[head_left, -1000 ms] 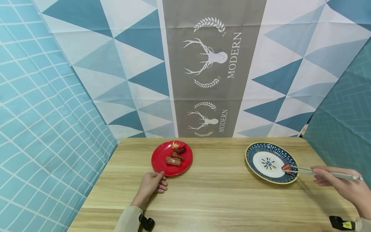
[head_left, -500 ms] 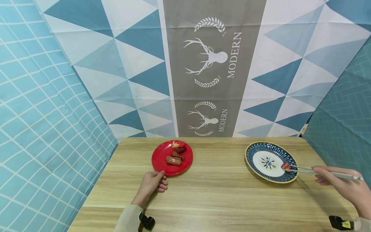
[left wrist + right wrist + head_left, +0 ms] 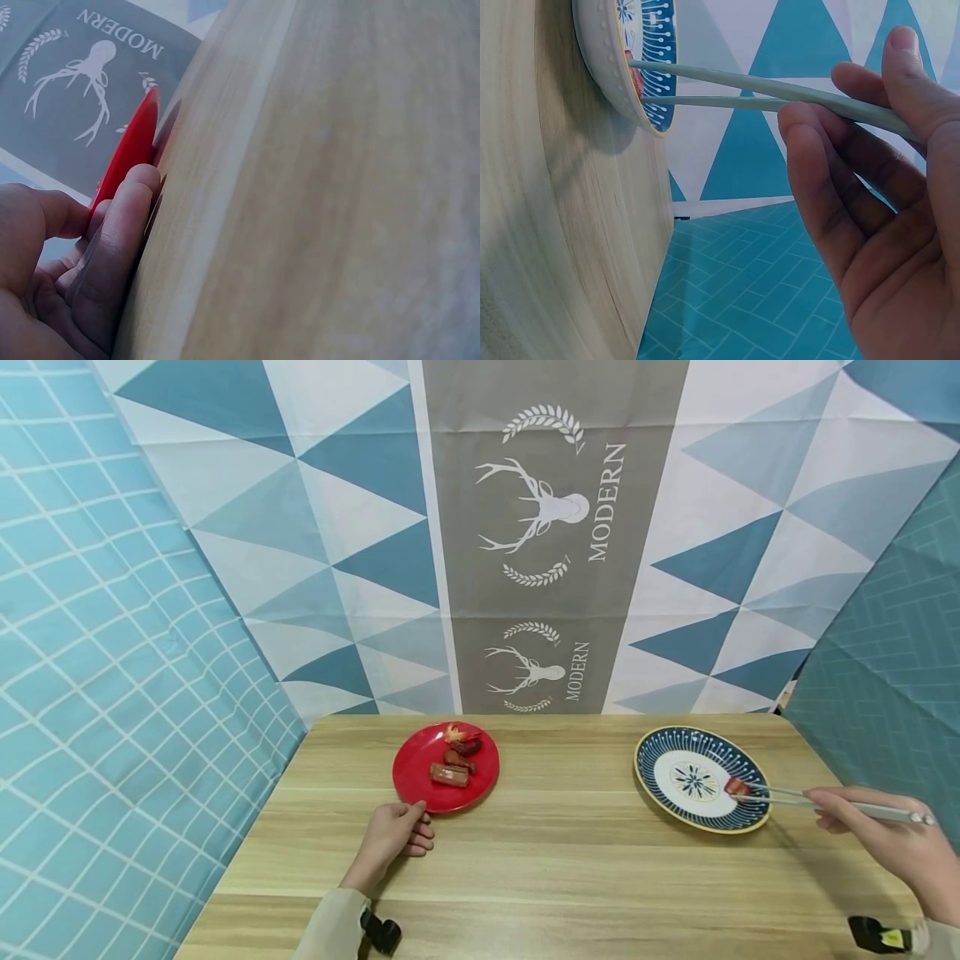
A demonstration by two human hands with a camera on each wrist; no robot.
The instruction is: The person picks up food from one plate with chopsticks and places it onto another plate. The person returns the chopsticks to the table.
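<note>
My left hand (image 3: 397, 835) pinches the near edge of a red plate (image 3: 411, 768), thumb on top and fingers below in the left wrist view. On that plate lie a rectangular brown block (image 3: 448, 775), a drumstick-like brown piece (image 3: 459, 762), a dark curved piece (image 3: 467, 747) and an orange-red piece (image 3: 456, 735). At the right, my right hand (image 3: 877, 831) holds a pair of pale chopsticks (image 3: 727, 77). Their tips are at a small reddish-brown food piece (image 3: 737, 787) on the right side of a blue-and-white patterned plate (image 3: 678, 752). Whether the tips squeeze the piece is unclear.
Both plates stand on a light wooden table (image 3: 555, 860), apart from each other, near its back edge. A patterned cloth (image 3: 555, 577) hangs behind the table. Tiled-pattern blue sheets (image 3: 150, 693) flank it on both sides.
The chopstick tips and the reddish-brown piece have shifted slightly left, toward the middle of the patterned plate, and my right hand with them. My left hand and the red plate have hardly moved.
</note>
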